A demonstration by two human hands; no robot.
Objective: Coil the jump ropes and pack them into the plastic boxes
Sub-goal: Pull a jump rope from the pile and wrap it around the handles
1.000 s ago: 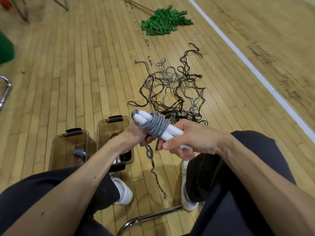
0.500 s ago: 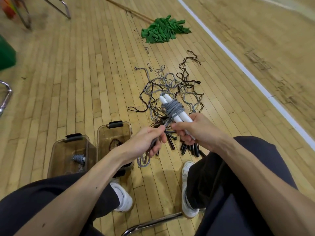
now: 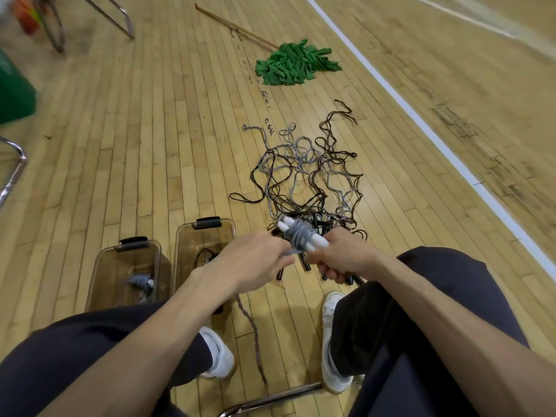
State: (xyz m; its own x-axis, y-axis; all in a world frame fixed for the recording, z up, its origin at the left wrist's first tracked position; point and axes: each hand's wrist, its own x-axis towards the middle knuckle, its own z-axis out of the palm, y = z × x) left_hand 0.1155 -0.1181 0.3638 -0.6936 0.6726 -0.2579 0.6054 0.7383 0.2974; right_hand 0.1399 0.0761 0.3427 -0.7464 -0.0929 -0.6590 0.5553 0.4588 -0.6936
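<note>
**Last wrap cinched on the grey rope, boxes waiting by the left foot**

The bundle has come back down toward the knees from where it was held out over the pile a moment ago. The right hand [image 3: 346,257] has its grip closed round the white handles [image 3: 316,240]. The left hand [image 3: 255,260] has slid in tight beside the wraps, pinching the grey jump rope [image 3: 296,234] and drawing it sideways. The loose tail [image 3: 252,335] now trails down between the shoes, so there is rope left to wind or tuck, by my read. The left box [image 3: 117,266] already holds one grey coil [image 3: 140,279], and the right box [image 3: 204,239] holds something dark. The tangled pile [image 3: 307,173] on the floor [image 3: 150,145] is untouched, so plenty remains.
</note>
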